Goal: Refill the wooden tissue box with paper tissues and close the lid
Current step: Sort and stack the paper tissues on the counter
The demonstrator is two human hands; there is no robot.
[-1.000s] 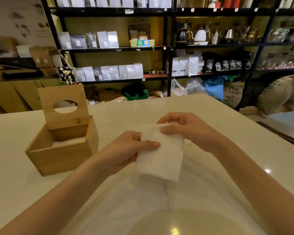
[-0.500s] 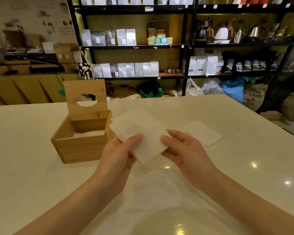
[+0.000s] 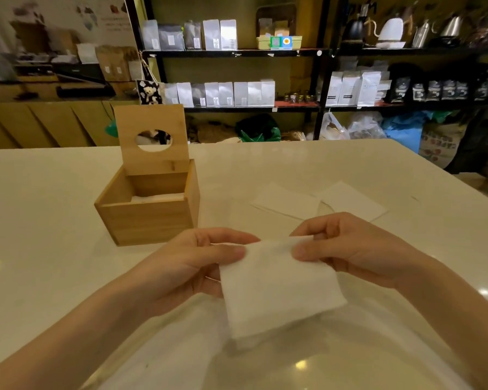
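A wooden tissue box stands on the pale table, left of centre. Its lid, with an oval hole, is hinged up at the back. White tissues lie low inside the box. I hold a white folded paper tissue in front of me, to the right of and nearer than the box. My left hand pinches its upper left edge and my right hand pinches its upper right edge. Two more tissues lie flat on the table beyond my hands, one in the middle and one to its right.
The table runs wide to left and right, its right edge falling away at the far right. Black shelves with bags, boxes and kettles stand behind the table. A clear plastic sheet lies at the near edge.
The tissue in my hands has come back from near the box toward me and now hangs lower. The view has shifted, so the box sits further left of my hands.
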